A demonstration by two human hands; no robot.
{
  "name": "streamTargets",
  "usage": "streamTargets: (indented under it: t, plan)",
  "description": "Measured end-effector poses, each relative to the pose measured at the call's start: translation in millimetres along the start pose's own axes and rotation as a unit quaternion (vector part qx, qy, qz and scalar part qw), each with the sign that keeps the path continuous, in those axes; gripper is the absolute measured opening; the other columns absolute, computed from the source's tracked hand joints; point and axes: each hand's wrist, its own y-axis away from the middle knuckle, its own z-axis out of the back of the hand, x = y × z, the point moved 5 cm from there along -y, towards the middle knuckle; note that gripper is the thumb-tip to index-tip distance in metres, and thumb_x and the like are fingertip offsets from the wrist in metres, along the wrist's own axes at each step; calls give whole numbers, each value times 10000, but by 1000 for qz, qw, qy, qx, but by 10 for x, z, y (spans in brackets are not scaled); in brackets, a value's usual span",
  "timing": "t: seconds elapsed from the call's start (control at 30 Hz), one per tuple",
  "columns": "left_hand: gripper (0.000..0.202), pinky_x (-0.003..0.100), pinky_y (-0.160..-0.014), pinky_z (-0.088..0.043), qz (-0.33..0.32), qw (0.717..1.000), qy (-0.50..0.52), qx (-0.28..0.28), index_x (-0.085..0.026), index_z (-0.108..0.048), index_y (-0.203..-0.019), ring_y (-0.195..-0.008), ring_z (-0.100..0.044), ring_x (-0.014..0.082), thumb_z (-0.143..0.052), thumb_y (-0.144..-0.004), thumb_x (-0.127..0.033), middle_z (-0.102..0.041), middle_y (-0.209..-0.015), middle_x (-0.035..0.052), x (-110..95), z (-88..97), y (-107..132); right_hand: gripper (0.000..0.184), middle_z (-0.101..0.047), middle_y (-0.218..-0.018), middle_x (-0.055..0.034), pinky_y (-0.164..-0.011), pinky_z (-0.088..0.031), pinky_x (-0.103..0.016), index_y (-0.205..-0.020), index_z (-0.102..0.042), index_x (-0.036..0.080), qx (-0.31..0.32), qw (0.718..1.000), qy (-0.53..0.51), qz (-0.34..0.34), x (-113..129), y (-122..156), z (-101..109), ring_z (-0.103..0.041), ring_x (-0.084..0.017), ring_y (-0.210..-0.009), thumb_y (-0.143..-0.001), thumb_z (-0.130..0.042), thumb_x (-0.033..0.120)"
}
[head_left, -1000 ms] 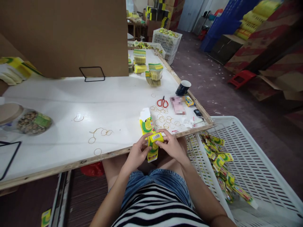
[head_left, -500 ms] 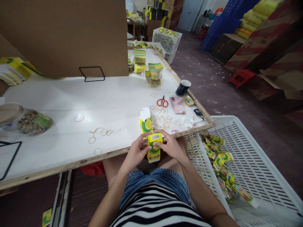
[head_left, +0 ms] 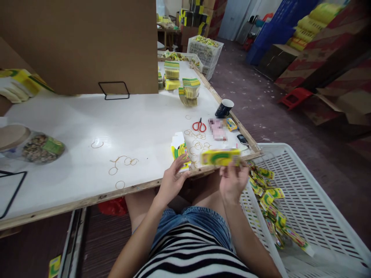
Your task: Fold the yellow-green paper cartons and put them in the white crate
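Note:
My right hand holds a yellow and green printed packet, smeared by motion, above the table's front edge. Its long side lies roughly level, and my fingers grip it near its right end. My left hand is empty, thumb and fingers apart, with the fingertips at the near end of some yellow and green cartons. Those cartons lie on the table and have white flaps at their far end. Whether the left fingertips press on them I cannot tell.
Right of my legs stands a white plastic crate with several yellow packets inside. On the white table are red-handled scissors, loose rubber bands, a dark mug, stacked cards and a clear jar.
My hands have parted. The right hand has carried the packet right and turned it from upright to level. My left hand has let go of it and moved to the cartons on the table.

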Motion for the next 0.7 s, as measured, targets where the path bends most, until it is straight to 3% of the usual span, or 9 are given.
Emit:
streamTargets:
  t: [0.07, 0.13, 0.2, 0.3, 0.43, 0.6, 0.7]
  plan:
    - [502, 529, -1158, -246, -20, 993, -115, -35, -222, -515, -1320, -1380, -399, 303, -629, -832, -260, -529, -1409, 141, 109, 69, -61, 341, -667, -997, -25, -661, -495, -269, -1097, -559, 252, -74, 996, -52, 4, -89, -59, 155, -608, -120, -719, -843, -630, 468]
    - [524, 581, -1174, -134, -13, 980, -194, -43, -195, -506, -1324, -1430, -299, 318, -622, -813, -210, -489, -1442, 165, 260, 94, -104, 384, -677, -1011, -48, -719, -488, -298, -1096, -577, 226, -27, 998, -22, -57, -278, -77, 106, -614, -143, -779, -812, -655, 472]
    - [532, 592, -1175, -109, -10, 973, -229, -26, -176, -484, -1342, -1428, -300, 312, -595, -822, -194, -489, -1439, 176, 382, 69, -116, 380, -689, -981, -66, -748, -472, -323, -1066, -626, 194, 62, 989, 77, -108, -480, -43, -69, -600, -166, -786, -778, -688, 434]
    - [524, 562, -1186, -146, -17, 973, -232, -10, -183, -465, -1365, -1410, -345, 290, -564, -851, -218, -488, -1445, 159, 443, 26, -93, 307, -690, -990, -86, -808, -448, -357, -994, -693, 177, 161, 959, 225, -59, -654, 6, -409, -569, -193, -804, -762, -684, 378]
    - [556, 545, -1147, -286, 19, 969, -245, 1, -146, -438, -1397, -1406, -344, 319, -548, -859, -234, -442, -1469, 190, 441, 31, -65, 227, -681, -902, -67, -831, -433, -367, -934, -722, 204, 224, 921, 318, 23, -736, 19, -745, -558, -212, -807, -734, -680, 302]
    - [566, 487, -1127, -354, 33, 960, -278, 6, -152, -411, -1416, -1406, -350, 291, -532, -867, -217, -413, -1493, 168, 434, 42, -60, 235, -677, -951, -98, -829, -438, -375, -978, -709, 179, 232, 895, 377, 54, -743, 30, -797, -558, -239, -884, -793, -593, 265]
    - [568, 465, -1119, -370, 31, 960, -279, 1, -149, -412, -1414, -1395, -371, 286, -539, -865, -218, -413, -1495, 160, 443, 46, -61, 244, -681, -949, -92, -799, -450, -350, -992, -708, 177, 235, 898, 368, 54, -726, 16, -787, -559, -224, -867, -820, -557, 263]
